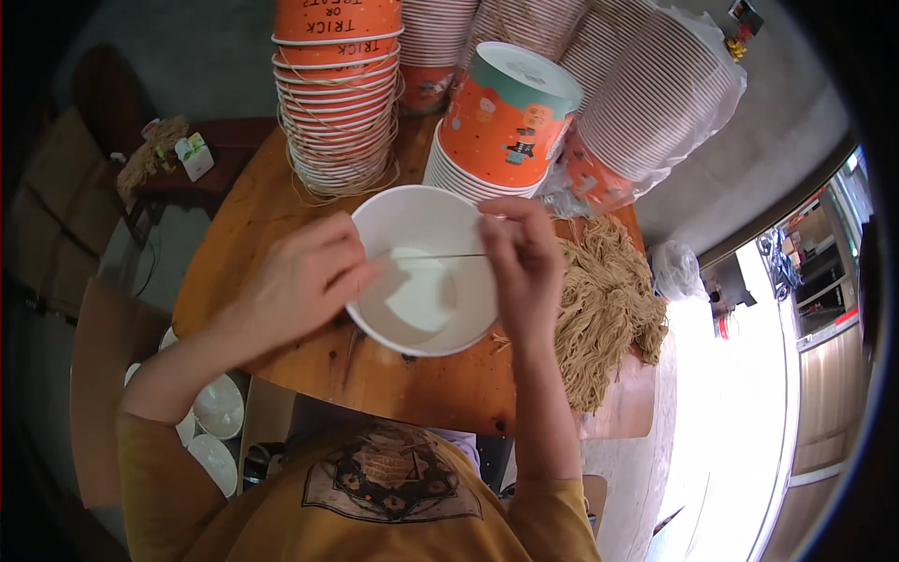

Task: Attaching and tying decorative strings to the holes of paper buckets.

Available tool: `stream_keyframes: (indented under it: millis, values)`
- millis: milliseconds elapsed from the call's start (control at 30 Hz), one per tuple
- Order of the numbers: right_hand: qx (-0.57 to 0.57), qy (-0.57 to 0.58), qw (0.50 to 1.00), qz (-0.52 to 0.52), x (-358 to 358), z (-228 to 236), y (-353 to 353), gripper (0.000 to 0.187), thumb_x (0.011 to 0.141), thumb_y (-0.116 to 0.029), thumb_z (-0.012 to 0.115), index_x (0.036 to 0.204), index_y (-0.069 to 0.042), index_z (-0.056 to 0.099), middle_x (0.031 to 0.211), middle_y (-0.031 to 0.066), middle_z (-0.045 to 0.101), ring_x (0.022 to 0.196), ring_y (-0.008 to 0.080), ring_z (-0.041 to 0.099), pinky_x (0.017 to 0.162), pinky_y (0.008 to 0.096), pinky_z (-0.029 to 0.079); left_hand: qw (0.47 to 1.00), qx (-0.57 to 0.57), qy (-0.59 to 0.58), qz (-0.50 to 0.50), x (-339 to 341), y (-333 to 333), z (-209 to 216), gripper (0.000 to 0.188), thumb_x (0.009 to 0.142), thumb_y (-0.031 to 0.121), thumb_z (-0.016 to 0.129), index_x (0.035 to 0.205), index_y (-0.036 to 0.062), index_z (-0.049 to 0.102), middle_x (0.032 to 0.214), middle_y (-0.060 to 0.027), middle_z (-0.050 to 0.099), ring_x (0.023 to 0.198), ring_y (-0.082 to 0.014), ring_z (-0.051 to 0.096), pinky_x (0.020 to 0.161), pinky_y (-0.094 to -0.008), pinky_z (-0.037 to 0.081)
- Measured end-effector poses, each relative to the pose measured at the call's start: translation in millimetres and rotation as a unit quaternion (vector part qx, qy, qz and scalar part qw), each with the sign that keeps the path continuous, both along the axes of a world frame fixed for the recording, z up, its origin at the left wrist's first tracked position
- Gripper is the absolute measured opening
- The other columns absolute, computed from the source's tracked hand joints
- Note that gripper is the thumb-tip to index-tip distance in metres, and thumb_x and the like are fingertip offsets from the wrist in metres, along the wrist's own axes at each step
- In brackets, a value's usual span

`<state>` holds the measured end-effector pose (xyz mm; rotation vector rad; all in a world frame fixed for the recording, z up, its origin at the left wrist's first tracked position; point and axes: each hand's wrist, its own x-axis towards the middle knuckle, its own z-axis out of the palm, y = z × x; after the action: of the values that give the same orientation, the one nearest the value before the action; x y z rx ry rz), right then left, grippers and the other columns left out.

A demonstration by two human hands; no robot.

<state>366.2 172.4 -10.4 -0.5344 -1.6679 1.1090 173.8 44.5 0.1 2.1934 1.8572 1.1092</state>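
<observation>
Yellow shirt [253, 529] is seen nearest. Between the fingers of left hand [304, 276] and right hand [523, 262], a round, plain white tub [426, 304] is positioned; a thin cord [426, 257], clamped in the fingertips, is stretched across its mouth.

With my left hand [314, 269] and my right hand [526, 255], I hold a thin cord [431, 257] straight across the white paper bucket [403, 214].

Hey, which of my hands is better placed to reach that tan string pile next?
Your right hand, most likely: the tan string pile lies just to its right, while your left hand is on the white bucket's opposite side.
</observation>
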Motion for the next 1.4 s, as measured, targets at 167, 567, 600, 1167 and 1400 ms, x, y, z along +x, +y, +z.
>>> stream_keyframes:
  millis: [167,567,600,1167,1400]
  values:
    - [-0.278,0.094,0.954,0.06,40.6,-4.5,5.6,0.011,0.095,-0.016,0.056,0.102,-0.009,0.059,0.063,-0.0106,0.037,0.051,-0.0002,0.029,0.047,0.0181,0.023,0.999,-0.014,0.01,-0.048,-49.6,28.4,-16.1,0.026,0.087,0.018,0.063,0.075,-0.0043,0.059,0.08,-0.0116,0.054,0.071,-0.0288,0.056,0.063,-0.0383,0.045]
    - [-0.486,0.378,0.758,0.213,34.4,14.6,-38.8,0.016,0.1,-0.01,0.046,0.11,-0.002,0.055,0.063,-0.0054,0.03,0.048,0.0031,0.024,0.037,0.0199,0.019,0.986,0.117,-0.046,-0.109,-6.7,29.0,4.2,0.02,0.084,0.011,0.068,0.097,0.0042,0.054,0.106,-0.0112,0.054,0.097,-0.0228,0.055,0.084,-0.0333,0.046]
    - [-0.47,0.362,0.773,0.224,28.5,16.7,-44.6,0.017,0.1,-0.012,0.047,0.112,-0.003,0.053,0.066,-0.0058,0.032,0.05,0.0024,0.025,0.039,0.0186,0.02,0.979,0.069,-0.134,-0.141,16.7,16.7,3.4,0.03,0.084,0.01,0.07,0.106,0.0051,0.051,0.108,-0.0111,0.052,0.099,-0.0217,0.055,0.086,-0.0331,0.046]
    - [-0.005,-0.094,0.988,-0.118,58.3,-43.9,-38.9,0.021,0.089,-0.004,0.058,0.111,-0.003,0.057,0.092,0.006,0.056,0.082,0.0161,0.054,0.066,0.0257,0.045,0.924,-0.183,-0.325,-0.083,99.5,-43.3,-30.0,0.02,0.094,0.005,0.054,0.112,0.002,0.047,0.083,-0.0097,0.06,0.07,-0.0193,0.061,0.065,-0.0302,0.047]
    - [0.028,-0.145,0.975,0.167,83.6,-54.9,-89.9,0.037,0.076,0.008,0.057,0.112,0.001,0.056,0.114,0.015,0.057,0.1,0.0255,0.059,0.081,0.032,0.051,0.955,-0.152,-0.237,-0.098,106.8,-54.4,-42.0,0.014,0.092,0.007,0.057,0.101,0.0034,0.047,0.091,-0.0133,0.06,0.083,-0.0312,0.063,0.069,-0.0368,0.05]
